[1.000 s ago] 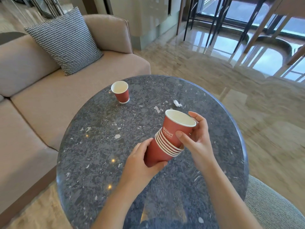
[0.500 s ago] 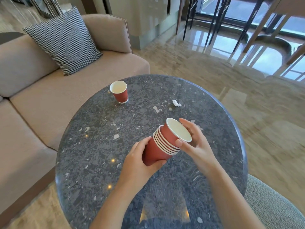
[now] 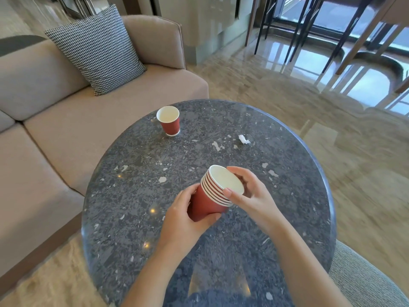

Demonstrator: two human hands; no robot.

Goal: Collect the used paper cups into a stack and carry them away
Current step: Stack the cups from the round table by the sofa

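Cups of red paper, nested into one stack (image 3: 205, 206), were held over the near middle of the round table (image 3: 132, 196). The left hand (image 3: 181, 222) was wrapped around the lower wall of the outermost cup, and the right hand (image 3: 252, 196) pinched the rolled rims at the top. The stack was tilted: its long axis ran from the base at lower left to the open mouth at upper right. Such cups were probably light and easily crushed alone, but stiffer when nested, so the outer wall seemed the safe place to hold. A single cup (image 3: 168, 121) stood upright, well apart, on the far side.
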